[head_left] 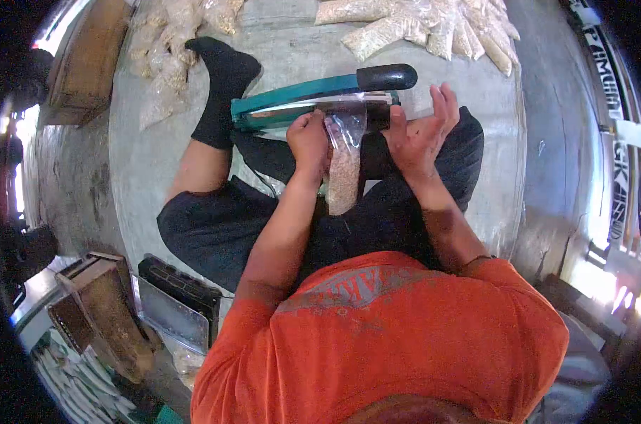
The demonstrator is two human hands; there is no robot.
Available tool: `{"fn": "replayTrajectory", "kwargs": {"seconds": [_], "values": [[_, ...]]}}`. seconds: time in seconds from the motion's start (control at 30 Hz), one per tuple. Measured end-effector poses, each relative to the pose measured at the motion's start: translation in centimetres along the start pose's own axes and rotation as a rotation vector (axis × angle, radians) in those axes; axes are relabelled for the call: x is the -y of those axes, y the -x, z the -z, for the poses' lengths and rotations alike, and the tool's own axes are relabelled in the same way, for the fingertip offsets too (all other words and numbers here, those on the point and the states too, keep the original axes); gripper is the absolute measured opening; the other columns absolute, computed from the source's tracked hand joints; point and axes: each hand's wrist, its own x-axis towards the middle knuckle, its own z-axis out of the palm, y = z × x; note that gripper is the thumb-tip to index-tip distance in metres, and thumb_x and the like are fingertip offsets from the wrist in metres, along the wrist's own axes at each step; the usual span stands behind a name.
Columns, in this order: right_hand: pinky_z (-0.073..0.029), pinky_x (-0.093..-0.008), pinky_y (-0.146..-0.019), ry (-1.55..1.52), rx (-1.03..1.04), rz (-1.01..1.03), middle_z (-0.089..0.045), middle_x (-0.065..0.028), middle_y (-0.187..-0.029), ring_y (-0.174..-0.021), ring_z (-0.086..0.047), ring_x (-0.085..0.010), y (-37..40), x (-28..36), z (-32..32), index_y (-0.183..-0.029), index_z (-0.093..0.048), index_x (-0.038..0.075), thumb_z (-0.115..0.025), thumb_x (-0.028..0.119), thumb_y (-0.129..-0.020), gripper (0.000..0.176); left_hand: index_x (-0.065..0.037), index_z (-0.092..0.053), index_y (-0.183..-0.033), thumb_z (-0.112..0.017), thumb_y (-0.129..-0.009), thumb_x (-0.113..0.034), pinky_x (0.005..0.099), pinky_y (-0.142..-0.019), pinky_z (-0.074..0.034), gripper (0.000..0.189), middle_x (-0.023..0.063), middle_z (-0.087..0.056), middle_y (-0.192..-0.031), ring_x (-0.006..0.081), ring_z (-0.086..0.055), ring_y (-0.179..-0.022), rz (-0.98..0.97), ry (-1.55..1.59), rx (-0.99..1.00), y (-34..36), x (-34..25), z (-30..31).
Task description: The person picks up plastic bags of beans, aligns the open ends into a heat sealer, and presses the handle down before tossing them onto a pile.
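Observation:
A clear plastic bag [344, 180] filled with small pale pieces hangs over my lap, its empty top lying across a teal hand sealer [292, 95]. The sealer's long arm, tipped with a black handle, is raised above its base. My left hand [309, 145] pinches the left edge of the bag's top, close to the sealer's base. To the right of the bag, my right hand [423, 138] has its fingers spread and holds nothing, near the right end of the sealer.
Filled clear bags [433, 28] lie at the top right of the grey mat [278, 42], and more bags [172, 49] at the top left. A cardboard box [91, 60] stands at upper left. A black crate [179, 300] and wooden boxes [105, 311] are at lower left.

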Motion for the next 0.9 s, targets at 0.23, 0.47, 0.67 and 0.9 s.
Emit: {"fn": "replayTrajectory", "kwargs": {"seconds": [0.23, 0.47, 0.67, 0.9], "values": [[-0.038, -0.0488, -0.110, 0.111, 0.189, 0.287, -0.056, -0.0109, -0.140, -0.132, -0.049, -0.0379, -2.4, -1.2, 0.4, -0.126, -0.065, 0.007, -0.070, 0.016, -0.090, 0.037, 0.003, -0.070, -0.084, -0.066, -0.095, -0.016, 0.0277, -0.059, -0.046, 0.022, 0.0029, -0.066, -0.072, 0.0096, -0.055, -0.063, 0.002, 0.031, 0.003, 0.1, -0.4, -0.3], [-0.044, -0.0471, -0.105, 0.086, 0.196, 0.284, -0.062, -0.0118, -0.131, -0.123, -0.055, -0.0362, -1.3, -2.3, -0.5, -0.120, -0.067, 0.005, -0.072, 0.010, -0.085, 0.036, 0.003, -0.068, -0.084, -0.065, -0.095, -0.014, 0.0297, -0.057, -0.048, 0.021, 0.0042, -0.065, -0.070, 0.0119, -0.058, -0.061, 0.058, 0.102, 0.019, 1.5, -2.5, -0.4], [-0.050, -0.0425, -0.097, 0.107, 0.267, 0.209, -0.069, -0.0114, -0.118, -0.108, -0.064, -0.0325, -0.3, -4.0, -1.6, -0.108, -0.071, 0.003, -0.074, 0.011, -0.086, 0.024, 0.002, -0.066, -0.085, -0.063, -0.096, -0.012, 0.0311, -0.051, -0.050, 0.018, 0.0055, -0.063, -0.069, 0.0160, -0.059, -0.055, -0.043, 0.002, -0.042, 1.5, -3.0, -0.7], [-0.053, -0.0382, -0.090, 0.209, 0.424, 0.064, -0.073, -0.0104, -0.109, -0.103, -0.067, -0.0280, 0.5, -4.9, -2.5, -0.100, -0.075, 0.006, -0.077, 0.014, -0.083, 0.019, 0.005, -0.068, -0.084, -0.065, -0.095, -0.016, 0.0324, -0.053, -0.050, 0.024, 0.0068, -0.065, -0.070, 0.0164, -0.063, -0.057, 0.074, 0.044, -0.077, 1.6, -3.0, -0.5]]}}
